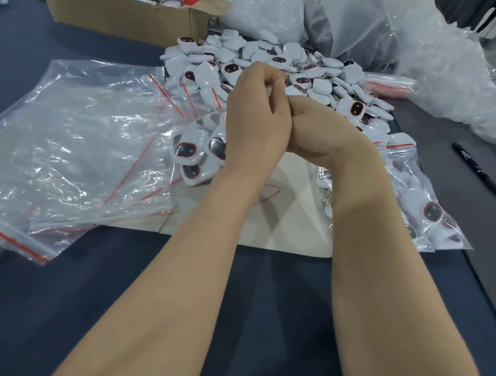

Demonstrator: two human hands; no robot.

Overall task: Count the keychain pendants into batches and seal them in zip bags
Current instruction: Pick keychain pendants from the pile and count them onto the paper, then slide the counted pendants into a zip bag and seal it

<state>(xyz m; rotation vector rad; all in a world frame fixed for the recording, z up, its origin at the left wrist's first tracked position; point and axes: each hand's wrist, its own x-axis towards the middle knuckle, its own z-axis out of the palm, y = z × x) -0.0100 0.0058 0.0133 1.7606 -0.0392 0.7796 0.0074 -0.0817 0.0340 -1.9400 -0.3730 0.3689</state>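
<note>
The left hand [256, 113] and the right hand [315, 134] are meeting at the near edge of a heap of glossy, rounded white pendants [276, 62]. Both are curling their fingers closely, but I cannot tell what they are pinching. Crinkled clear zip bags [71, 135] with red strips are lying on the left, and a filled bag [418, 202] on the right. The smooth dark table [119, 310] is giving open room in front.

head view | wide-angle — faces forward and down | near, over table [62, 307]
</note>
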